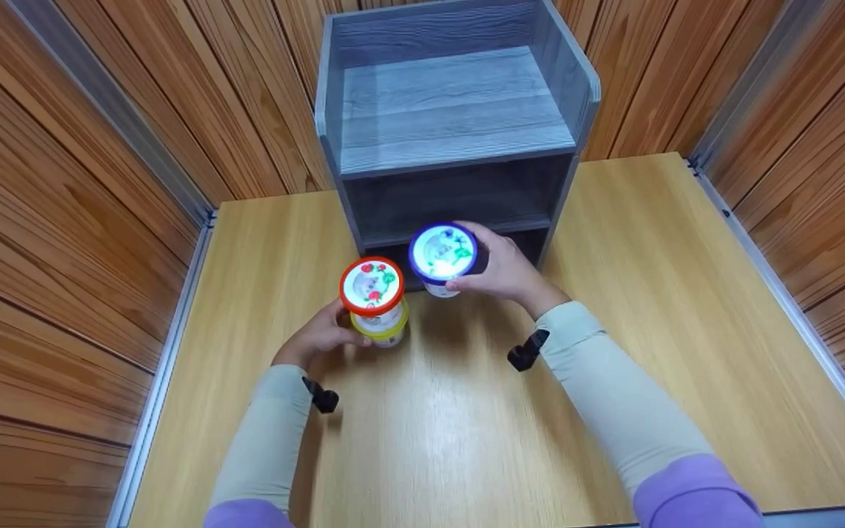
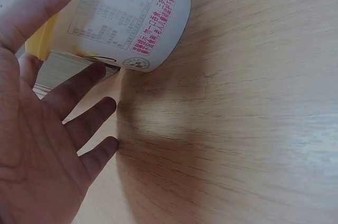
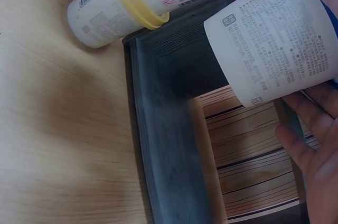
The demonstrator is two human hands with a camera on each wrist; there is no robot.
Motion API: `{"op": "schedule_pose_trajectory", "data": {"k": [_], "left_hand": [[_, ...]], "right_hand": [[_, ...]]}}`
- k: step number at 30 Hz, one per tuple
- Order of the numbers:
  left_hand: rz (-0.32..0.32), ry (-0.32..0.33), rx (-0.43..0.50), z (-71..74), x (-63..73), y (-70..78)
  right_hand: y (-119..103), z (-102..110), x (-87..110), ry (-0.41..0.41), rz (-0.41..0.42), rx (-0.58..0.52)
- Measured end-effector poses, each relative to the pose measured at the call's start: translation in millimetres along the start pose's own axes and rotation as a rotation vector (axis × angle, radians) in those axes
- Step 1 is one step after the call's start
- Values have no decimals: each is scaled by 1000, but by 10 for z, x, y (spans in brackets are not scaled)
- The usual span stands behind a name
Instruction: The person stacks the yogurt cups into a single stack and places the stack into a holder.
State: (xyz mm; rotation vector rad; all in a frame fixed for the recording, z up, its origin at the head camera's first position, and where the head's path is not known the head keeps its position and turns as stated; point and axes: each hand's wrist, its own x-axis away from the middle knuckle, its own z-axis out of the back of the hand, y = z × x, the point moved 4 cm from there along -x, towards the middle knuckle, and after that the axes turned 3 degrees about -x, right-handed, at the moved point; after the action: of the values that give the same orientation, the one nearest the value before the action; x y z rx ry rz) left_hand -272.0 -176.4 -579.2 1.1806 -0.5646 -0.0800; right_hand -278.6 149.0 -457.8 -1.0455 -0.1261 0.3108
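Observation:
Two white printed tubs are stacked on the table, the red-lidded tub point(image 1: 372, 287) on top of the yellow-lidded tub point(image 1: 391, 336). My left hand point(image 1: 320, 334) holds the yellow-lidded one from its left side, thumb and forefinger around it near the lid. In the left wrist view its other fingers point(image 2: 90, 123) spread apart below the tub. To the right, my right hand point(image 1: 505, 270) grips a blue-lidded tub point(image 1: 442, 253) near its rim, raised above the table in front of the shelf. Small print covers this tub's side in the right wrist view.
A grey wooden shelf unit point(image 1: 459, 110) with an open top and lower compartments stands at the back, just behind the tubs. Wood-panelled walls point(image 1: 63, 183) enclose the light wooden table point(image 1: 422, 440) at the back and sides. Black wrist cameras point(image 1: 527, 350) are strapped to both sleeves.

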Motion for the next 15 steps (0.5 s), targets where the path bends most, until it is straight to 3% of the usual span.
{"op": "schedule_pose_trajectory", "data": {"k": [4,15], "left_hand": [[-2,0,-24,-8,-3,8],[-5,11,-35,1,4,12]], "right_hand": [[-57,10,-15,4,25,12],[-158,2,-64,9,-14,-16]]}}
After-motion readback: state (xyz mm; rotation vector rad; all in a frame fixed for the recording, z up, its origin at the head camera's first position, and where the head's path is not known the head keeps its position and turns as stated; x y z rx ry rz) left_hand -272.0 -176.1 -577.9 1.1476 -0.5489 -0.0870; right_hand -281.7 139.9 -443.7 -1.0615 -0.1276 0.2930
